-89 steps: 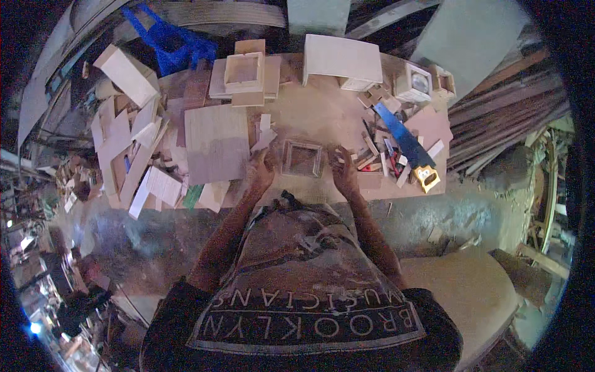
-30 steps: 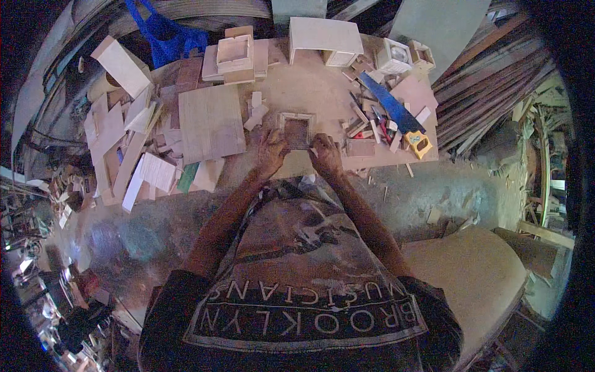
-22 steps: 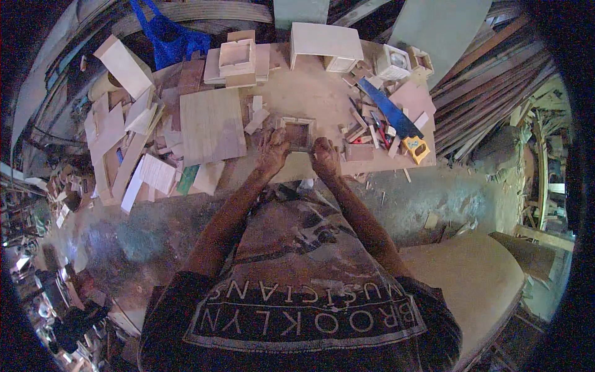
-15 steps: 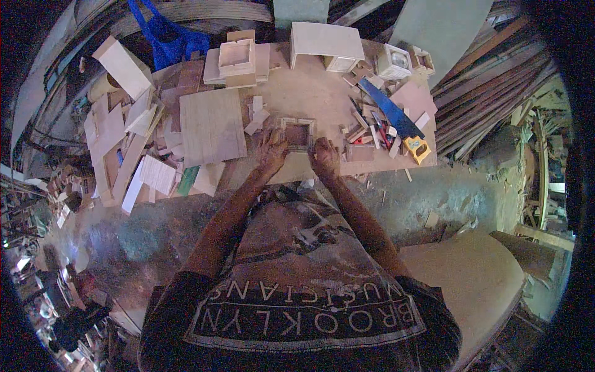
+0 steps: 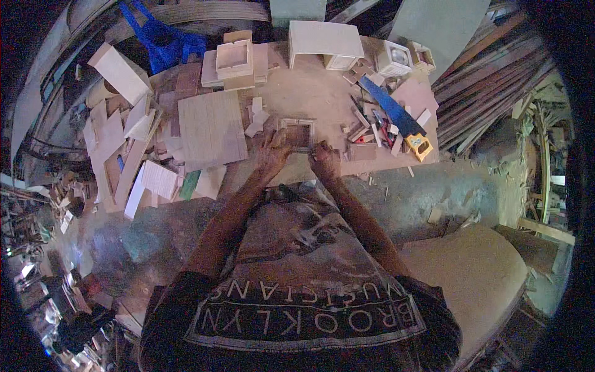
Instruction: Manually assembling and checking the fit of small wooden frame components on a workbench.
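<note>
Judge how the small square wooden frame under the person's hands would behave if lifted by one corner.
The small square wooden frame looks thin-railed and open-centred, so probably light. It would likely stay stiff, though its corner joints might rack. Lying flat on the dusty worktable, it seems unlikely to roll.

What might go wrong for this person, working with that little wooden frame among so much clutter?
The small wooden frame is pinched between the left hand and right hand; uneven pressure might rack its corners. The blue handsaw lies close to the right hand, so a careless reach could meet its blade. Loose offcuts nearby could get knocked about.
</note>
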{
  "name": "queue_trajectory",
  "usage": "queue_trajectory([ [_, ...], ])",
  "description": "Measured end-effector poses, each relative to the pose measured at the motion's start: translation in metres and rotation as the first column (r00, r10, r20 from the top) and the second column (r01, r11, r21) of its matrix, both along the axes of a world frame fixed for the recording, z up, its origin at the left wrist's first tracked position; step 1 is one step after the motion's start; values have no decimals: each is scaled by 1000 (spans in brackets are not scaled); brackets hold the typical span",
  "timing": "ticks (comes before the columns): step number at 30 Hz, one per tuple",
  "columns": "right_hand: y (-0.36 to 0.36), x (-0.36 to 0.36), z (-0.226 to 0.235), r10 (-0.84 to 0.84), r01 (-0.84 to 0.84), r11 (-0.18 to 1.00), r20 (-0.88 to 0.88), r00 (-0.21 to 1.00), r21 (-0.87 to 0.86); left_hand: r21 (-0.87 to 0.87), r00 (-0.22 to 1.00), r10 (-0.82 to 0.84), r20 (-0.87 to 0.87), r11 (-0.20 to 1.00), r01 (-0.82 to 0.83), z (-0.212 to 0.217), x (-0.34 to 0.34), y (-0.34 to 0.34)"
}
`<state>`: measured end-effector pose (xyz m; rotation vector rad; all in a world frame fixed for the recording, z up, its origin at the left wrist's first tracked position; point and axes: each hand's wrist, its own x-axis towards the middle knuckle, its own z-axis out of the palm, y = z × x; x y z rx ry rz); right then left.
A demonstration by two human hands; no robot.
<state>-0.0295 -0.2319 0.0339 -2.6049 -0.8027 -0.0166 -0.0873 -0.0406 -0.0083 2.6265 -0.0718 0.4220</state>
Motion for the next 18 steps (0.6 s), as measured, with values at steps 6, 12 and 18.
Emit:
queue_trajectory([
  [6,5,0,7,-20,20,1000,-68,997,5,91,997,7,-83,996,1,-1,-3,5],
  [12,1,-2,-6,-21,24,999,74,997,-36,-168,972,201,-122,961,-220,5,-15,9],
  [18,-3,7,-21,10,-8,998,-39,999,62,-191,940,140,-311,960,-206,1,-18,0],
])
